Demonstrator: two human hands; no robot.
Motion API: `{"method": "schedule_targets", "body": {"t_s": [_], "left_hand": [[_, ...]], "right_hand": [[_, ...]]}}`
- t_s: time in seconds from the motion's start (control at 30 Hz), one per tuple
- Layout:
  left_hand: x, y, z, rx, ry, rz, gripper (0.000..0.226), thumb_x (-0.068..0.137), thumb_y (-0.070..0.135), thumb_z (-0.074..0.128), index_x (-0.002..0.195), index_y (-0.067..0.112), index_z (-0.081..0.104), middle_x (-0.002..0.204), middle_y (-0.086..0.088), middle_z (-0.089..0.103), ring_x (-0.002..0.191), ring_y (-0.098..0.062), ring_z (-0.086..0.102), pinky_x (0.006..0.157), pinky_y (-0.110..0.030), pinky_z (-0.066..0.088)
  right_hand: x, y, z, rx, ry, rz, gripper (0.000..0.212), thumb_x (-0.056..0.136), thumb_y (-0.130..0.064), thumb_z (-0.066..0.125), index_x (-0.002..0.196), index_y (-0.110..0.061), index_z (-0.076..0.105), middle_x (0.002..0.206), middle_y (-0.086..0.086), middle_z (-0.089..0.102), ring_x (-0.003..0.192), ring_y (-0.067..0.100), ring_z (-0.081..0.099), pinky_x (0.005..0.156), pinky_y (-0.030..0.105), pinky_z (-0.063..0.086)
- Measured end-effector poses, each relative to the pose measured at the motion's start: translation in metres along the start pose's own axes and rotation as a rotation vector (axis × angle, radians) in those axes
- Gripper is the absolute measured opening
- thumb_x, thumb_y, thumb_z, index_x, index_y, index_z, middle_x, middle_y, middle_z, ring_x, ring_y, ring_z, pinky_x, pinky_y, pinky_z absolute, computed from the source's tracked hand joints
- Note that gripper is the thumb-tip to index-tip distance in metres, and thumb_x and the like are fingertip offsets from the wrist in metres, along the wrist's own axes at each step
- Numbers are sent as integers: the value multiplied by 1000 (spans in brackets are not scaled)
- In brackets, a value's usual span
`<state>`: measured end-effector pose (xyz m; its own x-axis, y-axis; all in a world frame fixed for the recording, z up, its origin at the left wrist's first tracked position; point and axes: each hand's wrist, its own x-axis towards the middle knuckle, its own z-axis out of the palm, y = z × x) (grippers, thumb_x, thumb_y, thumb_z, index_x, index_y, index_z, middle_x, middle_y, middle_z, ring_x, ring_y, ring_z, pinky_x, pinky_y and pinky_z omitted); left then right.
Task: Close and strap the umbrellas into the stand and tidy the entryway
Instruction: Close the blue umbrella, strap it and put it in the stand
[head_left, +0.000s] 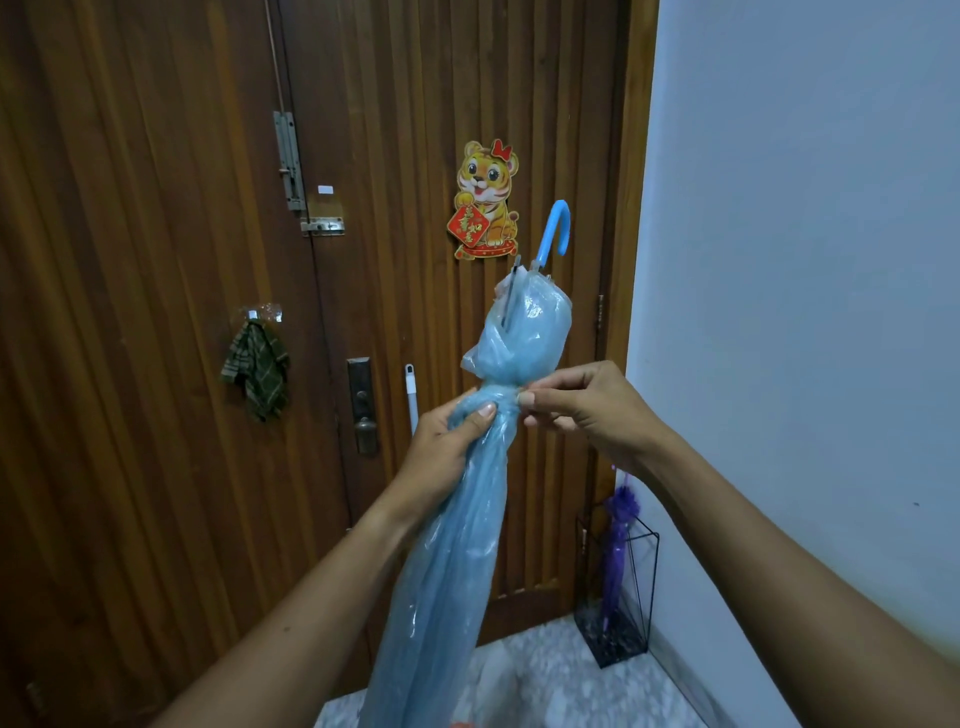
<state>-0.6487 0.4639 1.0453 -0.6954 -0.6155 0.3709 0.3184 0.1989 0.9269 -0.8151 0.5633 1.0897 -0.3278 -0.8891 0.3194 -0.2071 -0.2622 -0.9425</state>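
1. The blue umbrella is held in the air in front of the door, with its hooked handle pointing up. The canopy is gathered into a narrow waist, and above it the plastic is puffed out loosely.
2. The left hand is clenched round the folded canopy just under the waist. The right hand pinches something small at the waist. It is probably the strap, but it is too small for this to be told for sure.
3. If the left hand's grip is loosened before the strap is fastened, the folds can be expected to spring open, and the gathering would have to be done again.
4. The thin plastic may be torn or creased if the strap is pulled too hard, or if a fold is caught under it.
5. The loose part above the waist may stay bulged if the strap is closed too low, and then the umbrella could be hard to slide into the stand.
6. The stand is on the floor in the corner, well apart from the hands, and a purple umbrella is already placed in it. This light wire stand could be tipped, or the purple umbrella knocked, if the blue one is dropped in carelessly.
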Motion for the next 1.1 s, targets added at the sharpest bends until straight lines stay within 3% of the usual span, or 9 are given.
{"method": "schedule_targets", "body": {"t_s": [0.23, 0.5, 0.67, 0.83, 1.0, 1.1], "left_hand": [[0, 5, -1, -102, -17, -55, 25, 100, 23, 55, 118, 10, 65, 80, -7, 70, 65, -18, 67, 64, -31, 59], [-1, 5, 4, -250, -20, -81, 32, 92, 33, 60, 116, 14, 64, 77, -6, 69, 62, -19, 68, 65, -34, 58], [-1, 8, 1, -213, -60, -79, 34, 91, 35, 60, 117, 13, 63, 78, -5, 68, 64, -19, 67, 77, -41, 54], [-4, 7, 5, -187, -81, -89, 31, 91, 35, 60, 112, 13, 64, 82, -7, 68, 65, -20, 67, 73, -39, 55], [-2, 1, 8, -130, -72, -122, 29, 95, 34, 59, 114, 13, 65, 87, -10, 69, 71, -21, 68, 70, -37, 57], [1, -4, 14, -90, -60, -132, 30, 97, 32, 59, 120, 14, 65, 99, -17, 71, 80, -26, 69, 74, -39, 58]], "right_hand": [[-1, -2, 5, 222, -14, 75, 15, 76, -6, 79, 89, 1, 76, 90, 14, 77, 74, 18, 74, 73, 28, 63], [6, -7, 4, 228, -51, 109, 8, 82, -1, 75, 90, 2, 74, 84, 12, 76, 69, 15, 72, 81, 35, 63], [5, -8, 3, 280, -68, 129, 19, 71, -6, 79, 86, 2, 70, 89, 13, 76, 71, 16, 73, 82, 37, 63], [5, -5, -4, 228, -57, 147, 34, 66, -9, 83, 95, 1, 68, 91, 10, 76, 73, 18, 70, 82, 39, 63], [5, 7, -14, 138, -48, 188, 57, 64, -19, 87, 113, 0, 67, 108, 14, 76, 96, 30, 72, 89, 45, 60], [1, 13, -21, 35, -60, 168, 55, 67, -29, 86, 115, -10, 68, 111, 13, 75, 99, 28, 72, 92, 48, 58]]}}
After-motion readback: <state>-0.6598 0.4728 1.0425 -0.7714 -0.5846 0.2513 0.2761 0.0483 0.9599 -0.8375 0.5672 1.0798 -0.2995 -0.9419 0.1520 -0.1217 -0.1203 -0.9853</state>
